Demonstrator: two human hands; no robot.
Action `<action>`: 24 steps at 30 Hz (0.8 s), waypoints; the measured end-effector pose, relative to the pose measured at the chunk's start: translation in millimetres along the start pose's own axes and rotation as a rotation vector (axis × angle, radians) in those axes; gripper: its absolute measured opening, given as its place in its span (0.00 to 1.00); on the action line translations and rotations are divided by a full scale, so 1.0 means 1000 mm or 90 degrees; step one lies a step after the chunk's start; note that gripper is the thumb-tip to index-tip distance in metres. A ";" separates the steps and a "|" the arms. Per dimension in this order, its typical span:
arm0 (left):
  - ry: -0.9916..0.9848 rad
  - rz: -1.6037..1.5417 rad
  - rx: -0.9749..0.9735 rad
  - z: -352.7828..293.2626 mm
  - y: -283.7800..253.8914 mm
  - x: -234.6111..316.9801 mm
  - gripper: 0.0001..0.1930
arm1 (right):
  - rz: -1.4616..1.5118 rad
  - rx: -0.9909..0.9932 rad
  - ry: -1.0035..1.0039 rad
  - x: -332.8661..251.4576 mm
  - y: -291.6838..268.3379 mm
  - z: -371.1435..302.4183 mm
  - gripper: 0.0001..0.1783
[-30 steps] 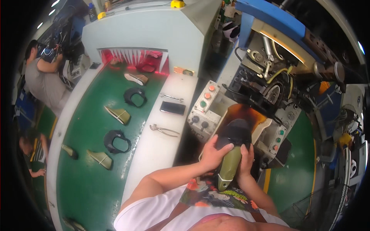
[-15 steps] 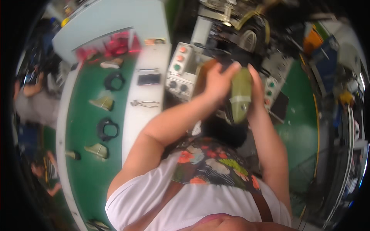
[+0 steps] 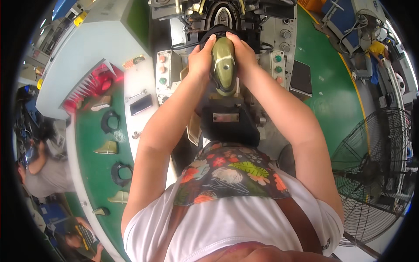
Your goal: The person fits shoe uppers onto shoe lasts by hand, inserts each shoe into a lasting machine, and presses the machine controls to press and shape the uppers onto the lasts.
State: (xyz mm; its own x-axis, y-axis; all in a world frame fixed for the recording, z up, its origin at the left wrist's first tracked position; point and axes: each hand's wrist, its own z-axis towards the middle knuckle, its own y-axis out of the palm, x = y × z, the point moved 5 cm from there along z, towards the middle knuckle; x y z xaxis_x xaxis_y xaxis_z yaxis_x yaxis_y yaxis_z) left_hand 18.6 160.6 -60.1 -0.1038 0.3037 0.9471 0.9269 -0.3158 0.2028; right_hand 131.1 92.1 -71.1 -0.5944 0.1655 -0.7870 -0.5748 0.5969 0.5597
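Fingers of the left hand (image 3: 200,61) and right hand (image 3: 245,59) are wrapped round a green shoe last (image 3: 224,79), one hand on each flank, the thumbs lying apart near its far end, where a dark upper (image 3: 217,30) covers it. The last is held directly in front of the machine (image 3: 257,22), on the person's side. Its long axis runs away from the person's chest almost straight at the oval metal plate (image 3: 224,17) in the machine's middle, so the covered end faces that plate from just beside it; the bare end, with a pale band (image 3: 224,59) and a small hole, points back. Neither hand looks clearly nearer the machine. Whether the dark upper touches it cannot be told.

Button panels flank the machine's front: one to its left (image 3: 169,70), another to its right (image 3: 278,70). Farther left of the machine, a phone (image 3: 141,105) rests on a white ledge (image 3: 135,120) beside a green conveyor belt (image 3: 94,150), which carries more lasts and dark ring-shaped pieces.
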 end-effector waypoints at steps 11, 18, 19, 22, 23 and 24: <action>0.221 -0.119 -0.128 0.045 0.008 -0.044 0.18 | -0.058 -0.010 -0.175 0.015 -0.028 0.023 0.22; 0.194 -0.135 -0.127 0.068 0.030 -0.009 0.16 | -0.012 0.025 -0.166 -0.018 -0.011 0.047 0.25; 0.193 -0.136 -0.131 0.070 0.035 0.001 0.16 | -0.011 0.038 -0.164 -0.026 -0.006 0.050 0.26; 0.177 -0.144 -0.115 0.077 0.040 0.016 0.18 | -0.009 0.077 -0.141 -0.037 0.005 0.054 0.30; 0.162 -0.127 -0.096 0.082 0.039 0.011 0.18 | -0.006 0.099 -0.115 -0.036 0.006 0.055 0.32; 0.147 -0.110 -0.078 0.087 0.038 0.008 0.19 | -0.006 0.094 -0.118 -0.036 0.006 0.055 0.35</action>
State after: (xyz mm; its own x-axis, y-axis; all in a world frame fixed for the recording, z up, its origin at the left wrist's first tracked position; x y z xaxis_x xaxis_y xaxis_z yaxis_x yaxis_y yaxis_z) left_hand 84.1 229.3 -66.5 -0.3484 0.1541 0.9246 0.8394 -0.3877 0.3810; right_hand 180.5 133.0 -53.7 -0.4679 0.2933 -0.8337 -0.4835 0.7047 0.5193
